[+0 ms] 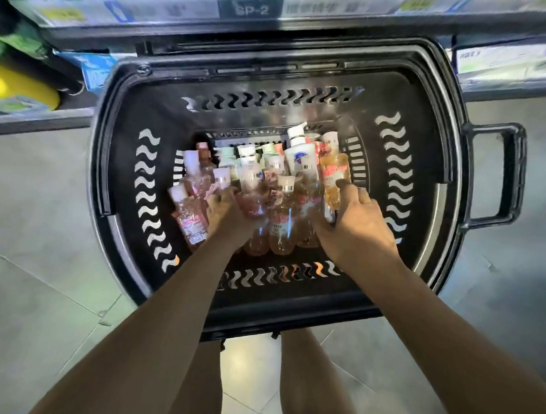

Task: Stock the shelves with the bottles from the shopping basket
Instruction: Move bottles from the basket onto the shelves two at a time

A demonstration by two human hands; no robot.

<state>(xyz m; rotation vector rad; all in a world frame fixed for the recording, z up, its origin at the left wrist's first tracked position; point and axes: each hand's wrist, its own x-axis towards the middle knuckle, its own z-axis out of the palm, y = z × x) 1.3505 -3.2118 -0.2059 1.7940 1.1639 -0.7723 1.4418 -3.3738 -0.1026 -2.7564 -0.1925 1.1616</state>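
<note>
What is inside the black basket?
Many bottles, mostly clear pink, plus a yellow bottle and a white pump bottle. The left hand and right hand reach among them. The basket floor and lower bottles are covered.

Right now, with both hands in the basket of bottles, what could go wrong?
The bottles are crammed together, so pulling out the pink bottle that the left hand grips may topple its neighbours. The right hand curls round the yellow bottle beside others; it could slip and drop back into the basket.

The basket (273,66) is showing black, patterned with wavy slots (147,192) — the bottles (253,204) are glowing mostly pink, caps (191,158) white, floor (49,214) grey.
</note>
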